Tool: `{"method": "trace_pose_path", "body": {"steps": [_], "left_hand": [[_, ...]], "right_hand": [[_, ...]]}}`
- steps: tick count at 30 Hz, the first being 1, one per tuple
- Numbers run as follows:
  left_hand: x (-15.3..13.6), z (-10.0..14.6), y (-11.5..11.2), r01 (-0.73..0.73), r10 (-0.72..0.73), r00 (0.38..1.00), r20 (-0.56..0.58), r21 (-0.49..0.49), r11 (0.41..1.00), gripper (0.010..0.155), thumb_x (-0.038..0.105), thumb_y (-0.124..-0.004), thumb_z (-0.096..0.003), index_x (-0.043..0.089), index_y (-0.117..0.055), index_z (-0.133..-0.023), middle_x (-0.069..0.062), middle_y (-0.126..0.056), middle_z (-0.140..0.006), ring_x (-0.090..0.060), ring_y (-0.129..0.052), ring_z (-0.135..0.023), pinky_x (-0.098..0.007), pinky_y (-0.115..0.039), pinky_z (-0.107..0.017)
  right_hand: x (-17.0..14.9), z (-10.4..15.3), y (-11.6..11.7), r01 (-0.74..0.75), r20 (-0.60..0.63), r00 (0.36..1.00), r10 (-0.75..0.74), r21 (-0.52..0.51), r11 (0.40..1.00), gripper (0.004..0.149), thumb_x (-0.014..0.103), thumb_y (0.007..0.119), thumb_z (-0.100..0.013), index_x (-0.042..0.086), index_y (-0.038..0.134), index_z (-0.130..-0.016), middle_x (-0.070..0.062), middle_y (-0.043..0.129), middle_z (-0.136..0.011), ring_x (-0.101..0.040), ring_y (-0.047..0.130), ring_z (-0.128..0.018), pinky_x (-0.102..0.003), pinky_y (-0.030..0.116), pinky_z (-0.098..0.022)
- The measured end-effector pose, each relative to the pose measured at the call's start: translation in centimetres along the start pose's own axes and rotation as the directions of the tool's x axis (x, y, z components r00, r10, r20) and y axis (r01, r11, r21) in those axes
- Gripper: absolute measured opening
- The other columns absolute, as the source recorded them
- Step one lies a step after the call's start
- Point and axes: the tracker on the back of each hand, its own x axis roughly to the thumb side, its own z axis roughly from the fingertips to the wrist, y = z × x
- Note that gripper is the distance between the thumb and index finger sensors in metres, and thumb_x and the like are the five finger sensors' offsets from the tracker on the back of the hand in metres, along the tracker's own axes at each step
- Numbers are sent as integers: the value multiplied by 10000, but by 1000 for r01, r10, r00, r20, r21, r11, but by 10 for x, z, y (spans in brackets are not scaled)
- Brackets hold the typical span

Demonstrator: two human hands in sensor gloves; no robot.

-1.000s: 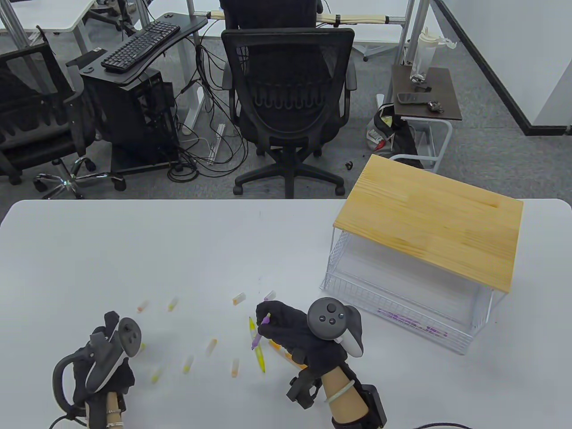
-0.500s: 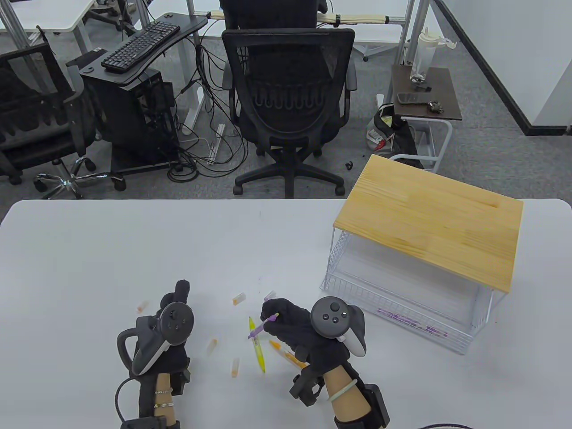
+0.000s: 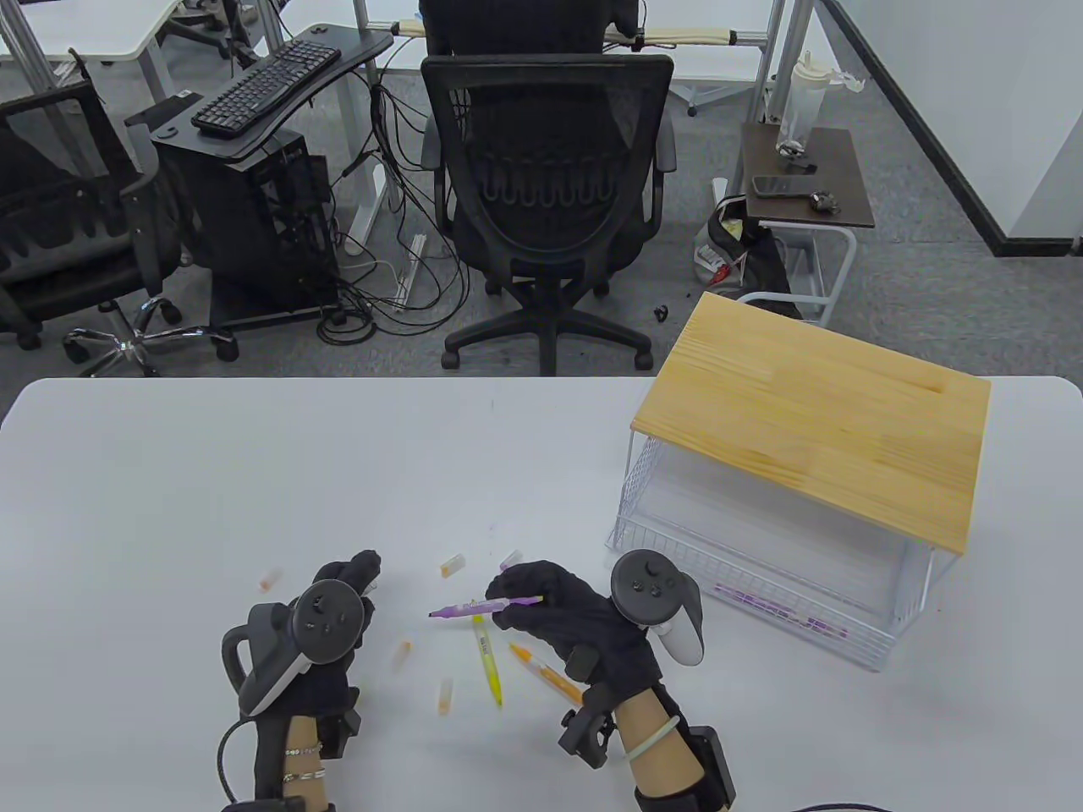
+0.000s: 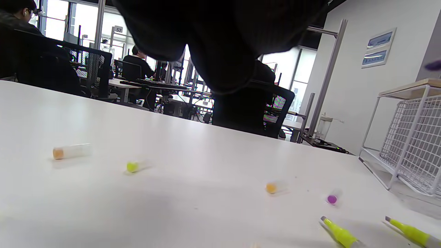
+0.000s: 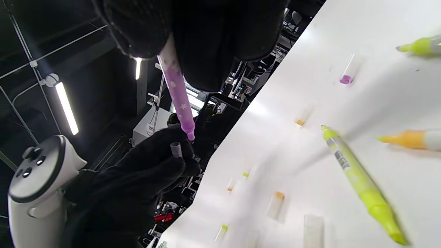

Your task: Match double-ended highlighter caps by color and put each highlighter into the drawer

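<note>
My right hand grips a purple highlighter and holds it level above the table, bare tip pointing left. In the right wrist view that purple highlighter ends just above a small clear cap. My left hand pinches the cap; its colour does not show. In the table view my left hand is curled just left of the tip. A yellow highlighter and an orange one lie uncapped on the table. A purple cap lies just behind my right hand.
Loose caps are scattered about: an orange cap, another orange cap, and two more caps. The white wire drawer under a wooden top stands at the right with purple highlighters inside.
My left hand came in from the lower left to the middle and now holds a cap. My right hand turned the purple highlighter from steep to level, tip to the left.
</note>
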Motion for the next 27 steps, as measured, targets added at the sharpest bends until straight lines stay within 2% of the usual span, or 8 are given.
{"method": "trace_pose_path", "body": {"steps": [10, 19, 24, 27], "left_hand": [[15, -2, -4, 0, 1, 998, 68, -11, 1000, 490, 268, -758, -490, 315, -750, -977, -11, -805, -1008, -84, -972, -771, -418, -760, -716], [26, -2, -7, 19, -16, 993, 113, -28, 999, 489, 283, -754, -492, 340, -737, -978, 19, -791, -1013, -73, -958, -784, -420, -744, -727], [34, 0, -6, 32, -27, 989, 145, -33, 999, 492, 292, -755, -492, 352, -735, -979, 33, -793, -1010, -66, -956, -783, -422, -745, -726], [38, 0, -6, -17, 25, 983, 183, -42, 999, 501, 316, -760, -486, 360, -731, -984, 45, -800, -996, -57, -957, -768, -419, -751, -724]], "right_hand": [[6, 2, 0, 35, 28, 999, -35, -4, 999, 409, 346, 622, -685, 357, 442, -1052, 45, 588, -1173, -138, 802, -998, -368, 593, -851], [2, 0, 4, 11, 0, 1000, -11, -15, 1000, 416, 353, 609, -693, 359, 414, -1061, 49, 572, -1179, -132, 785, -1012, -365, 580, -857], [-3, -2, 6, 57, -14, 998, -57, 11, 998, 413, 355, 604, -699, 356, 409, -1062, 47, 565, -1180, -138, 780, -1013, -368, 575, -858], [-4, -3, 7, 49, -21, 999, -49, 9, 999, 404, 362, 606, -697, 347, 429, -1060, 43, 580, -1174, -134, 792, -1003, -367, 584, -854]]}}
